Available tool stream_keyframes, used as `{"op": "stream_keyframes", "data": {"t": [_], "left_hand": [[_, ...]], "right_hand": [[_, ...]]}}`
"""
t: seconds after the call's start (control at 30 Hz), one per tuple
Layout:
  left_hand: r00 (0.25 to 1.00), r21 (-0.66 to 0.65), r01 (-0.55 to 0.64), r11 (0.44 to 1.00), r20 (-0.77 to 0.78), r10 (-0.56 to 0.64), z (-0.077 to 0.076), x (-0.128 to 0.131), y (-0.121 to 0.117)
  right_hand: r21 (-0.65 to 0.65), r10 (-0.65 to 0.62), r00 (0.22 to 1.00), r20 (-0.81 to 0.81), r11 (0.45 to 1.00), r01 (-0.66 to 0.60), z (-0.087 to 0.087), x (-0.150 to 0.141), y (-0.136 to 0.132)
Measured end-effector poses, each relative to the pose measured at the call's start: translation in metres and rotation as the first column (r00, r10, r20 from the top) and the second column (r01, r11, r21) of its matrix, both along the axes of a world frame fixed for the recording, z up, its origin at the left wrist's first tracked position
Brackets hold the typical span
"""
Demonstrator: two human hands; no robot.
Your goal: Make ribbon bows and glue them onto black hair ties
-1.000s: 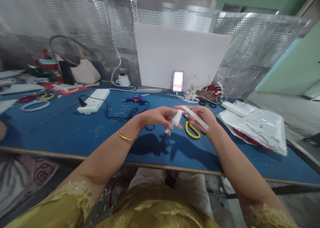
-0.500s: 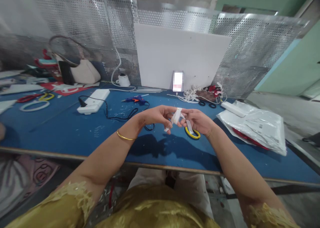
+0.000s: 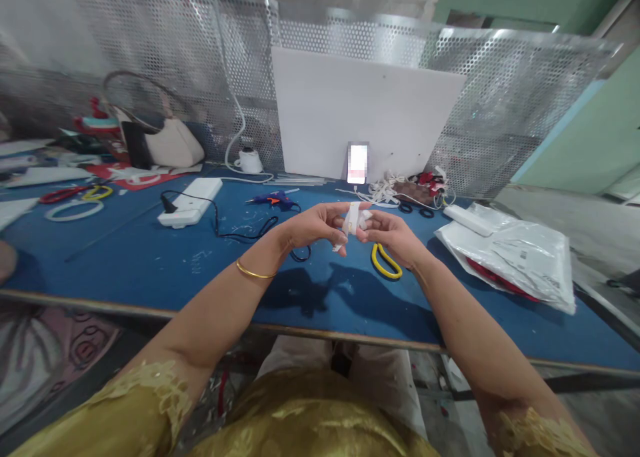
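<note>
A white ribbon (image 3: 353, 218) is looped around the fingers of my left hand (image 3: 327, 225), whose thumb pinches a short end of it. From the other side, my right hand (image 3: 387, 231) has its fingertips closed on the bunched part of the same ribbon. Both hands are raised above the blue table (image 3: 240, 280), and their shadow falls on it. Just below my right hand lies a pair of scissors with a yellow handle (image 3: 385, 262); the rest of them is hard to make out.
A blue glue gun (image 3: 274, 200) and a white power strip (image 3: 191, 203) lie to the left. Behind the hands, a phone (image 3: 357, 163) leans on a white board (image 3: 365, 103). Plastic-wrapped packages (image 3: 515, 253) are at the right, a handbag (image 3: 173, 140) at the back left.
My right hand has moved up slightly, and the ribbon's tail that hung over the yellow handle is now gathered between the hands. The left hand keeps its hold on the ribbon.
</note>
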State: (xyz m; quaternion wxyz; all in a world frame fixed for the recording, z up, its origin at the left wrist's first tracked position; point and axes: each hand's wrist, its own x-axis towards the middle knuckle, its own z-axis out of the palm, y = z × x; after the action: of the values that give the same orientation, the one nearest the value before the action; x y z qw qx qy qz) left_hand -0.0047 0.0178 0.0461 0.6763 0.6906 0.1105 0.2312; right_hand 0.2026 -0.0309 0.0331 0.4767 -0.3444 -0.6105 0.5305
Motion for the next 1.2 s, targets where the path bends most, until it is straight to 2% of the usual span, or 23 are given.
{"op": "stream_keyframes", "data": {"t": [0.13,0.3,0.43,0.57,0.7,0.83,0.93,1.03,1.2], "left_hand": [[0.998,-0.002,-0.049,0.999,0.039,0.049,0.002,-0.002,0.0],[0.989,-0.038,-0.109,0.993,0.097,0.112,0.003,0.0,0.0],[0.973,-0.043,-0.188,0.981,0.126,0.192,0.002,0.003,0.002],[0.955,-0.019,-0.27,0.963,0.122,0.27,0.001,0.004,0.005],[0.936,0.034,-0.337,0.941,0.115,0.331,-0.001,0.005,0.007],[0.935,0.075,-0.349,0.934,0.1,0.341,-0.004,0.006,0.011],[0.939,0.11,-0.343,0.933,0.071,0.336,-0.007,0.007,0.013],[0.946,0.137,-0.325,0.936,0.028,0.324,-0.009,0.011,0.011],[0.957,0.174,-0.281,0.944,-0.027,0.29,-0.012,0.017,0.006]], "right_hand": [[0.071,-0.142,0.986,0.093,0.988,0.135,-0.01,-0.004,0.005],[0.178,-0.328,0.931,0.161,0.937,0.299,-0.019,-0.008,0.008],[0.341,-0.406,0.865,0.296,0.89,0.301,-0.02,-0.008,0.006],[0.447,-0.445,0.805,0.392,0.857,0.256,-0.019,-0.008,0.002],[0.53,-0.524,0.744,0.415,0.804,0.271,-0.016,-0.011,-0.004],[0.567,-0.566,0.733,0.377,0.767,0.3,-0.012,-0.015,-0.011],[0.511,-0.532,0.795,0.292,0.789,0.34,-0.009,-0.017,-0.012],[0.376,-0.456,0.874,0.168,0.849,0.371,-0.006,-0.017,-0.01],[0.201,-0.263,0.961,0.081,0.949,0.243,-0.002,-0.011,-0.006]]}}
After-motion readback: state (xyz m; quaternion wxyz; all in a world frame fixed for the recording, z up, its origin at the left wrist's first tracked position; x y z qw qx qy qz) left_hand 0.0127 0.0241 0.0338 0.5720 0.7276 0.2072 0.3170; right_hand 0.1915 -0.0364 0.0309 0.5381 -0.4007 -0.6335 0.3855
